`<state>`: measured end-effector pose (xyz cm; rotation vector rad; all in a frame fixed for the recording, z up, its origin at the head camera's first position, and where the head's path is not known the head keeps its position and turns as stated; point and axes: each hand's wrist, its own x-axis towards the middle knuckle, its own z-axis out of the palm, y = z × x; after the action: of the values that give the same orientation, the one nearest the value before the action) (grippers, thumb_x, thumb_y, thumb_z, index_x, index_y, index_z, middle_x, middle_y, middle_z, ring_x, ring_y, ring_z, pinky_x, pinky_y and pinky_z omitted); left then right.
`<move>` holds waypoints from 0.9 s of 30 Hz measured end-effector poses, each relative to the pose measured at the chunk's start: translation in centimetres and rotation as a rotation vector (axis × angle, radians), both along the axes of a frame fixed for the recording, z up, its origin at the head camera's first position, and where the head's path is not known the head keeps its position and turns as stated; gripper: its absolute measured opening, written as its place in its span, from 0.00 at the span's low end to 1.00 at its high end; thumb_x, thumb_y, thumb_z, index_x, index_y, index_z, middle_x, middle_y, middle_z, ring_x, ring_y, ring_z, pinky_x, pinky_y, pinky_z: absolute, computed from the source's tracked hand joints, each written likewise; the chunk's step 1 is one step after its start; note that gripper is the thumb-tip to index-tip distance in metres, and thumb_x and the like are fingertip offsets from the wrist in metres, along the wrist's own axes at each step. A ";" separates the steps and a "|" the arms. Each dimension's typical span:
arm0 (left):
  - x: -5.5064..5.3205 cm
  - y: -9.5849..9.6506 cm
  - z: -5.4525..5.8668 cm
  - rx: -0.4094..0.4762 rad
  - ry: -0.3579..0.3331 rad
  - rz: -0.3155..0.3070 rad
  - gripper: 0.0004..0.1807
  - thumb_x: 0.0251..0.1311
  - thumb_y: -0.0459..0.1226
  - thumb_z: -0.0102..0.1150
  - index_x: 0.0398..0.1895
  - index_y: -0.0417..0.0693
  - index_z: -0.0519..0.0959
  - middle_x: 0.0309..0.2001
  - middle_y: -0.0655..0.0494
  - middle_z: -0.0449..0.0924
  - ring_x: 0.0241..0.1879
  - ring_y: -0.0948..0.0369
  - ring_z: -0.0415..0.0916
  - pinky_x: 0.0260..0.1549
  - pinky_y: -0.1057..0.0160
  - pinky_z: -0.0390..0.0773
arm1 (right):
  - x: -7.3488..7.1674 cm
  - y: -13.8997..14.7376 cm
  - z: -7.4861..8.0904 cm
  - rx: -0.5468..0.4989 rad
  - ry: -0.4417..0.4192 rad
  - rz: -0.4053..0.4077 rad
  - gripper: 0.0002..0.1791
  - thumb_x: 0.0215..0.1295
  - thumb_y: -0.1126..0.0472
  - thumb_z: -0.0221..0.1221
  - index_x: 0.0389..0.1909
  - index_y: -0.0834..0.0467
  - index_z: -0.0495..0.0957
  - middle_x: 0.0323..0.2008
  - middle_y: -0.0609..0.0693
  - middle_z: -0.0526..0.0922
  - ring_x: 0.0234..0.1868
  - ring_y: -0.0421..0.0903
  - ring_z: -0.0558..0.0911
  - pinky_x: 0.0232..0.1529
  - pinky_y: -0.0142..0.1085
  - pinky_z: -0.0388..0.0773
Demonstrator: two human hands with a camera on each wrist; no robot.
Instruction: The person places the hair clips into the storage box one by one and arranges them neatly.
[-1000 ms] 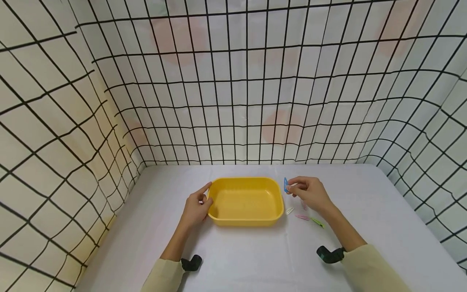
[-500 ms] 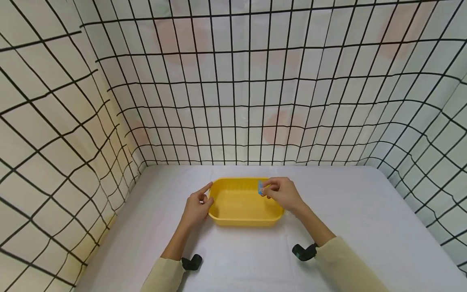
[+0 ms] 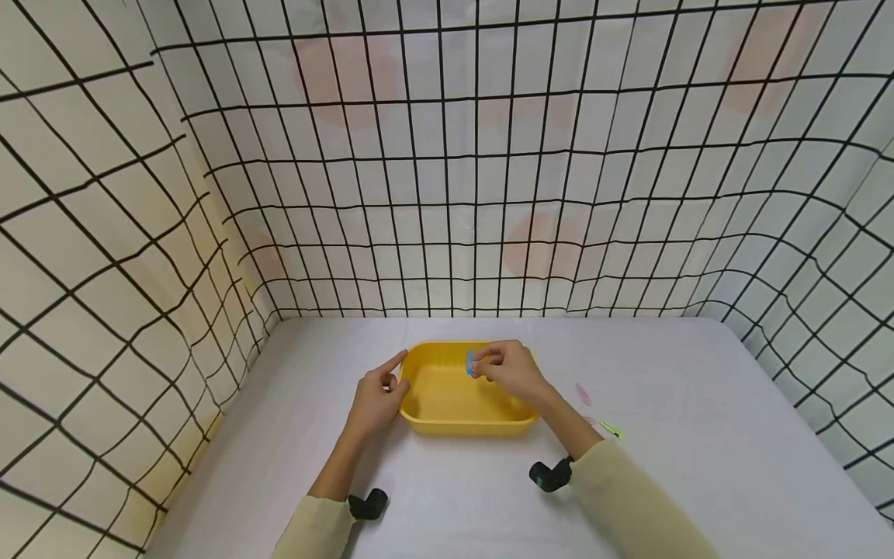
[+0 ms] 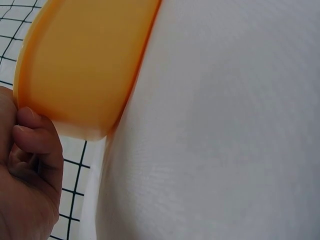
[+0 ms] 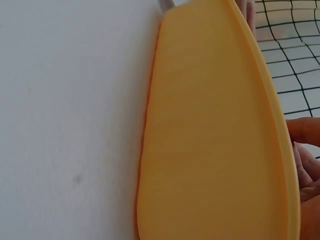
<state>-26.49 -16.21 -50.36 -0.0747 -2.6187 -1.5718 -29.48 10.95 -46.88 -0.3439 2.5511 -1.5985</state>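
A yellow plastic basin (image 3: 468, 427) sits on the white table. My left hand (image 3: 375, 400) grips its left end, thumb at the rim and index finger stretched along the corner. The left wrist view shows curled fingertips (image 4: 31, 120) against the basin's edge. Over the inside of the basin, my right hand (image 3: 514, 369) pinches a small blue hair clip (image 3: 470, 362) between thumb and fingers. In the right wrist view, the basin's side wall (image 5: 215, 120) covers most of the picture; part of the right hand (image 5: 310, 160) shows behind the rim, with the clip hidden.
Right of the basin lie a pink hair clip (image 3: 583, 394), a green hair clip (image 3: 611, 429) and another pink clip (image 3: 590, 421) partly behind the right forearm. Black wire grid (image 3: 475, 206) walls stand at the back and sides of the table (image 3: 698, 435).
My right hand has carried the blue hair clip leftward, from beside the basin to above its inside. The left hand has stayed at the basin's left end.
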 end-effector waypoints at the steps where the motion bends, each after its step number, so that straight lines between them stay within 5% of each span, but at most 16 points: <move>1: 0.0 0.0 0.0 0.000 -0.001 0.001 0.31 0.63 0.34 0.60 0.72 0.56 0.75 0.20 0.58 0.64 0.15 0.62 0.62 0.14 0.73 0.66 | -0.1 -0.3 -0.1 0.006 -0.002 0.001 0.10 0.66 0.60 0.67 0.44 0.61 0.87 0.29 0.49 0.91 0.39 0.55 0.87 0.38 0.34 0.82; 11: -0.2 0.2 0.1 -0.002 0.019 -0.012 0.31 0.63 0.34 0.60 0.72 0.55 0.75 0.19 0.59 0.65 0.16 0.63 0.61 0.16 0.72 0.65 | -0.2 -3.7 -0.6 0.070 -0.068 -0.010 0.06 0.65 0.60 0.66 0.39 0.58 0.88 0.27 0.46 0.90 0.32 0.46 0.82 0.28 0.31 0.65; 27: -0.2 -0.2 -0.2 -0.009 0.027 -0.017 0.30 0.64 0.35 0.60 0.72 0.57 0.75 0.16 0.60 0.65 0.13 0.64 0.60 0.14 0.71 0.63 | 0.1 -7.6 -1.6 0.135 -0.131 0.006 0.06 0.59 0.63 0.68 0.34 0.61 0.89 0.35 0.51 0.88 0.33 0.45 0.80 0.33 0.30 0.73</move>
<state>-26.65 -16.46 -50.55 -0.1178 -2.6112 -1.5535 -29.38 3.35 -48.46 -0.2253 2.5379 -1.3878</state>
